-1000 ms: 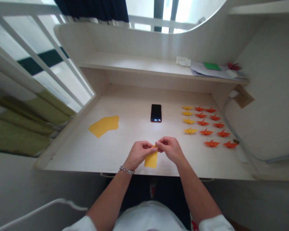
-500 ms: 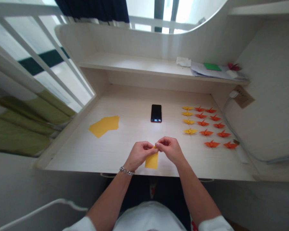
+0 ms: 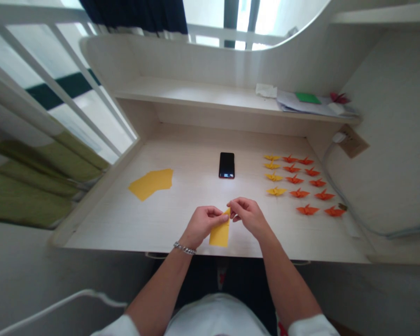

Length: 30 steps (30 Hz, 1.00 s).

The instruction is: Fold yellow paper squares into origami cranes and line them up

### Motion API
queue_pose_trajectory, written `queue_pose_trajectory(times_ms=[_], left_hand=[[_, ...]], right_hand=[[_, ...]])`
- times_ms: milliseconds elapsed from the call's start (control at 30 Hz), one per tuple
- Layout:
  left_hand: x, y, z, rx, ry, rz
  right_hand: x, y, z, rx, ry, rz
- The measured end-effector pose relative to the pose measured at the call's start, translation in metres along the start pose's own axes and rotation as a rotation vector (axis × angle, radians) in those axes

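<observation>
Head view: yellow paper now shows more corner between hands.

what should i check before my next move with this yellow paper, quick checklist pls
1. Left hand has hold of the yellow paper: ok, thumb over its upper part.
2. Right hand pinching the paper's top: cannot tell, fingertips are right by it but contact is unclear.
3. Creases sharp and lined up: cannot tell, too small to judge.
4. Phone out of the way: ok, lying beyond both hands.
5. Folded orange birds clear of the right hand: ok, off to its right.
6. Loose yellow sheets clear of the left hand: ok, well apart.
</observation>
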<state>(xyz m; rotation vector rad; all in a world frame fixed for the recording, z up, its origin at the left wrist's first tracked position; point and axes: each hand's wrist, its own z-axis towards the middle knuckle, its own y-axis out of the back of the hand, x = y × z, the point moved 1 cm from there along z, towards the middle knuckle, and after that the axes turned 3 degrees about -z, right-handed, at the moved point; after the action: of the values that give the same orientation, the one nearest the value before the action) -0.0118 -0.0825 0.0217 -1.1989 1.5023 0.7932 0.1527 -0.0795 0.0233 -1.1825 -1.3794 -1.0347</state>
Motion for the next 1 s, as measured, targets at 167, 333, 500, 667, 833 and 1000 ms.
queue_pose_trajectory(times_ms=[167, 333, 500, 667, 833, 1000], left_hand=[[0.003, -0.001, 0.0, 0.02, -0.027, 0.01], [0.004, -0.002, 0.0, 0.011, -0.059, -0.033], [0.009, -0.001, 0.001, -0.049, -0.096, 0.055], [0.017, 0.0, 0.003, -0.09, -0.144, 0.176], [0.018, -0.001, 0.003, -0.184, -0.161, 0.291], [0.013, 0.0, -0.002, -0.25, -0.151, 0.255]], right_hand=[[-0.001, 0.0, -0.001, -0.017, 0.018, -0.167], [-0.006, -0.002, 0.0, -0.104, 0.036, -0.203], [-0.01, -0.003, 0.002, -0.052, -0.009, -0.12], [-0.014, -0.001, 0.002, -0.101, 0.005, -0.262], [-0.014, -0.003, 0.001, -0.205, 0.077, -0.367], [-0.013, -0.004, 0.002, -0.287, 0.112, -0.384]])
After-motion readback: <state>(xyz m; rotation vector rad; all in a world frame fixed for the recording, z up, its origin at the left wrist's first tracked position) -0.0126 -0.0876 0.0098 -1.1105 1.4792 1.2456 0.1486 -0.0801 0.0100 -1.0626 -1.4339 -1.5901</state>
